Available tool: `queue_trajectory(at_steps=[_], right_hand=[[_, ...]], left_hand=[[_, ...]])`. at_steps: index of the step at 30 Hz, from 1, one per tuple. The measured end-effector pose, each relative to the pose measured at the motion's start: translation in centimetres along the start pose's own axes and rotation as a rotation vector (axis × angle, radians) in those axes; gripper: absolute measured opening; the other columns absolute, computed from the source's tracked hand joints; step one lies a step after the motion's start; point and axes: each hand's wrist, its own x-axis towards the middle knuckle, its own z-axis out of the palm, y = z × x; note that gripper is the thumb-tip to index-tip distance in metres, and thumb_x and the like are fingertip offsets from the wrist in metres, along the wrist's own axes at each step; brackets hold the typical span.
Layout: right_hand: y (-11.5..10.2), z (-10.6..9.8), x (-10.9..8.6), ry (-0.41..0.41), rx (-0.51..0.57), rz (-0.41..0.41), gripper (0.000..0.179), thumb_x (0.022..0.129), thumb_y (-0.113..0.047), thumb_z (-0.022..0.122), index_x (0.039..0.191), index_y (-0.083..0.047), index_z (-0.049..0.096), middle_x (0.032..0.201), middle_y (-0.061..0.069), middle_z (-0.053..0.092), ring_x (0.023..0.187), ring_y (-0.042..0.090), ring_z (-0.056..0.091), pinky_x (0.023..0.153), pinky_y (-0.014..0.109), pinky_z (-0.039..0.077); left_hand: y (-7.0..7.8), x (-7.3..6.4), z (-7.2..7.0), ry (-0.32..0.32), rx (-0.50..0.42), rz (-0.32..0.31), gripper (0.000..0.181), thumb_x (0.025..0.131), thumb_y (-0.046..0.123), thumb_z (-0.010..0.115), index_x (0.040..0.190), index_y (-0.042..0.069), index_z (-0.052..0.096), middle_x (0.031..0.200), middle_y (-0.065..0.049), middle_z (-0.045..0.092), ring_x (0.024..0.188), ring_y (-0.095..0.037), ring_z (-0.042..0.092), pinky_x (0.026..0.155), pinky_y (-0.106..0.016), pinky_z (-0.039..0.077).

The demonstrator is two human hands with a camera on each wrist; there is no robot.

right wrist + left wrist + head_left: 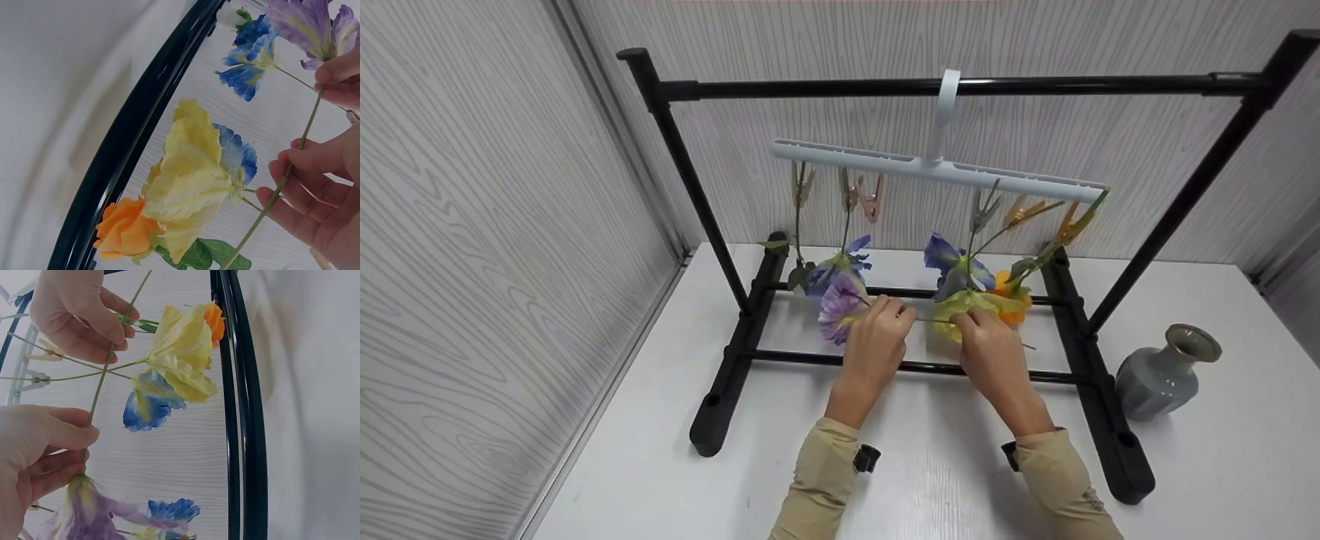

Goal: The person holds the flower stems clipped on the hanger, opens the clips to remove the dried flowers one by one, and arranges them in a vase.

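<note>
Left hand (876,341) and right hand (994,351) pinch the purple flower's stem (97,402); seemingly readying it; next likely calls for lifting toward the pink clothespin (872,204).

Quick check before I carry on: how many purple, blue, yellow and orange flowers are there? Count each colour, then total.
Purple flower: 1
Left blue flower and right blue flower: 2
Yellow flower: 1
Orange flower: 1
Total: 5
</note>
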Motion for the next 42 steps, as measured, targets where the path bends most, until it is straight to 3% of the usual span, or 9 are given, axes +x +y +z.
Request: queue_trajectory(at_steps=[4,8,16,23,29,33,36,40,42], right_hand=[[1.1,-0.4,-0.1,-0.003,-0.015,0.020,0.025,0.074,0.025,0.066,0.090,0.007,0.072,0.083,0.020,0.065,0.070,0.039,0.064,0.053,0.051,0.054],[2.4,-1.0,-0.2,0.017,-0.011,0.025,0.028,0.071,0.027,0.065,0.089,0.007,0.072,0.086,0.021,0.066,0.074,0.042,0.065,0.054,0.053,0.054],[4.8,-3.0,-0.2,0.083,0.006,0.044,0.021,0.079,0.026,0.066,0.085,0.008,0.071,0.082,0.021,0.063,0.075,0.042,0.064,0.062,0.053,0.056],[6.4,-5.4,-0.3,0.120,0.041,0.098,0.016,0.083,0.024,0.069,0.087,0.009,0.071,0.087,0.023,0.060,0.080,0.042,0.062,0.071,0.054,0.056],[6.9,-6.8,-0.5,0.142,0.060,0.128,0.018,0.083,0.025,0.069,0.088,0.008,0.071,0.088,0.023,0.062,0.082,0.042,0.063,0.073,0.055,0.056],[7.0,-7.5,-0.6,0.171,0.073,0.140,0.018,0.083,0.025,0.069,0.088,0.008,0.071,0.087,0.022,0.062,0.081,0.042,0.063,0.072,0.054,0.055],[7.1,-8.2,-0.7,0.200,0.072,0.146,0.017,0.083,0.025,0.069,0.088,0.008,0.071,0.087,0.022,0.062,0.080,0.041,0.063,0.071,0.053,0.054],[7.3,-9.1,-0.8,0.241,0.067,0.161,0.017,0.084,0.024,0.068,0.087,0.008,0.072,0.086,0.021,0.063,0.081,0.040,0.063,0.071,0.052,0.052],[7.4,-9.6,-0.8,0.257,0.060,0.176,0.017,0.084,0.024,0.068,0.087,0.007,0.072,0.085,0.021,0.064,0.081,0.039,0.063,0.071,0.050,0.051]], left_hand=[[-0.2,0.2,-0.1,0.018,-0.063,-0.014,0.018,0.084,-0.011,0.072,0.086,0.006,0.075,0.090,-0.006,0.069,0.086,-0.021,0.065,0.071,-0.030,0.058],[-0.7,0.3,-0.3,0.038,-0.125,-0.067,0.010,0.090,-0.005,0.072,0.092,0.004,0.076,0.093,-0.008,0.068,0.090,-0.023,0.065,0.076,-0.032,0.059],[-2.6,-0.1,-0.2,0.058,-0.237,-0.241,0.015,0.098,0.004,0.069,0.112,0.001,0.072,0.113,-0.014,0.065,0.104,-0.030,0.065,0.075,-0.039,0.060],[-3.0,-0.3,0.7,0.054,-0.296,-0.290,0.016,0.100,0.006,0.068,0.114,0.000,0.071,0.114,-0.014,0.062,0.103,-0.029,0.064,0.078,-0.040,0.059],[-2.0,-0.8,2.6,-0.018,-0.304,-0.281,0.016,0.100,0.006,0.068,0.115,0.001,0.070,0.113,-0.014,0.062,0.100,-0.030,0.065,0.078,-0.040,0.059],[-1.0,-1.3,3.9,-0.115,-0.320,-0.260,0.024,0.095,0.001,0.071,0.118,0.003,0.068,0.119,-0.012,0.061,0.106,-0.030,0.064,0.081,-0.041,0.058],[0.0,-1.5,4.7,-0.209,-0.418,-0.263,0.033,0.093,-0.004,0.069,0.125,0.004,0.065,0.126,-0.012,0.059,0.115,-0.030,0.060,0.089,-0.040,0.057],[1.5,-1.5,5.4,-0.313,-0.584,-0.316,0.048,0.097,0.001,0.066,0.143,-0.001,0.051,0.135,-0.015,0.058,0.124,-0.029,0.056,0.101,-0.038,0.051],[2.2,-1.4,5.7,-0.350,-0.595,-0.315,0.054,0.100,0.007,0.066,0.149,-0.002,0.045,0.141,-0.016,0.055,0.126,-0.030,0.055,0.106,-0.037,0.048]])
